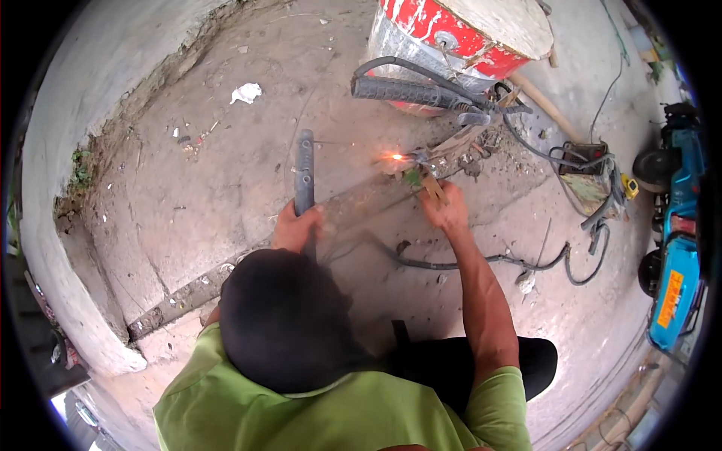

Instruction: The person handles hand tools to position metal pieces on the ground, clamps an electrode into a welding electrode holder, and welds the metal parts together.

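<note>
My left hand (295, 228) is closed around the lower end of a dark upright handle (304, 169); a see-through pane (361, 207) seems to extend from it toward the right. My right hand (448, 211) grips a welding electrode holder (430, 186), its rod pointing left to a bright orange spark (395, 157) on a metal piece lying on the concrete. Just beyond the spark stands a bicycle handlebar (410, 92) with black grips. A dark-haired head and green shirt fill the lower middle of the view.
A red and white drum (459, 34) stands at the top. Black cables (481, 261) snake over the ground to a welding box (583, 161) at the right. A blue vehicle (677, 248) is parked at the far right. A long rusty bar (184, 299) lies lower left by a concrete kerb (56, 248).
</note>
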Tool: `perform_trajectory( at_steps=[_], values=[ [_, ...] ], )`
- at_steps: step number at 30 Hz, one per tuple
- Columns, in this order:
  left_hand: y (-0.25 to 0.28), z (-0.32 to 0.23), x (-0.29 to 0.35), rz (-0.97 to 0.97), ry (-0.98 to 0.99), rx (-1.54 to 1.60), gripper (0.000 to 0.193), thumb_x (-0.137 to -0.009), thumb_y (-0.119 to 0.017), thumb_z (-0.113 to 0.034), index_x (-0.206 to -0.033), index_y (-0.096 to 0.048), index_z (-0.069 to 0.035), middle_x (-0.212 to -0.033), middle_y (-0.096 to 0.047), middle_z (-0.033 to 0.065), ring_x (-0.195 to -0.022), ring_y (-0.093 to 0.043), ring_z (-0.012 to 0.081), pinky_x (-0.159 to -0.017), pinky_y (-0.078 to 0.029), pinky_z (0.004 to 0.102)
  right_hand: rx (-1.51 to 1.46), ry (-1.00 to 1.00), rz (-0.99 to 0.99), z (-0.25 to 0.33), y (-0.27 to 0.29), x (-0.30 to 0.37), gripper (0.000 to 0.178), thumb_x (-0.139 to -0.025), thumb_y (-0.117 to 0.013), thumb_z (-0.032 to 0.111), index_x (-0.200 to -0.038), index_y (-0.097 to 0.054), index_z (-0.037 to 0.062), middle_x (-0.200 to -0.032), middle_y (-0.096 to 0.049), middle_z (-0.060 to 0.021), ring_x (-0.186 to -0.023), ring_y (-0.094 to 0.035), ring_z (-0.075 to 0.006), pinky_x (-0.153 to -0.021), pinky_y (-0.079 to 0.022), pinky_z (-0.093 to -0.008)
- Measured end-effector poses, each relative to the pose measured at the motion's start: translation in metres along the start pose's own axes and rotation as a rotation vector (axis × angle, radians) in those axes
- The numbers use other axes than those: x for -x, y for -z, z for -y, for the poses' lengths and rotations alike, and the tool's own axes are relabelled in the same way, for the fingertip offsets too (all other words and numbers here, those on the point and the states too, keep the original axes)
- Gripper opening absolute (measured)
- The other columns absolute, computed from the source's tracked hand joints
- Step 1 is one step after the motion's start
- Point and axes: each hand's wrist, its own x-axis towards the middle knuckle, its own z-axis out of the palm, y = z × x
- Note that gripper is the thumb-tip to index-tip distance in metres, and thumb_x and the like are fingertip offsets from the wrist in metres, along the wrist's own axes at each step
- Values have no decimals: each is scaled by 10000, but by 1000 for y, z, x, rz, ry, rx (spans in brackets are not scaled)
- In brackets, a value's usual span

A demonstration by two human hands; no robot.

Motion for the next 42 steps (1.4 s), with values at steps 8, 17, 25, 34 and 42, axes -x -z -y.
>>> perform_trajectory(
  at_steps=[8, 17, 25, 34, 42],
  values=[
    [30, -9, 18, 47, -13, -10, 231, -980, -730, -205, -1054, -574, -50, -789, -637, 51, -601, -612, 158, -544, -499, 319, 101, -49, 0, -10, -18, 2, 394, -915, -722, 366, -974, -733, -24, -961, -726, -315, -1011, -692, -522, -834, -571, -533],
    [55, -19, -2, 135, -43, -11, 222, -983, -716, -189, -1058, -582, -29, -783, -644, 58, -608, -619, 160, -558, -495, 320, 345, -246, 103, -46, -21, 40, 491, -937, -690, 489, -1102, -744, 30, -1107, -739, -294, -1107, -687, -490, -943, -552, -543],
    [55, -26, -21, 200, 23, -13, 206, -990, -712, -148, -1089, -572, -36, -781, -636, 51, -604, -602, 152, -560, -488, 322, 334, -193, -72, -22, 43, 47, 524, -906, -712, 482, -1179, -749, 35, -1197, -737, -252, -1103, -709, -437, -973, -555, -486],
    [63, -31, -17, 176, 4, -65, 219, -993, -720, -150, -1115, -569, -48, -790, -635, 47, -611, -599, 141, -579, -490, 311, 377, -334, -190, 64, 116, -72, 672, -903, -645, 622, -1078, -776, -13, -1117, -740, -317, -1112, -714, -458, -973, -541, -492],
    [64, -48, 11, 121, -36, -119, 254, -968, -749, -182, -1105, -581, -50, -804, -615, 26, -651, -593, 124, -589, -494, 311, 351, -253, -268, -20, 130, -132, 627, -850, -752, 640, -937, -785, 20, -799, -744, -119, -745, -722, -270, -695, -558, -406]
  ],
)
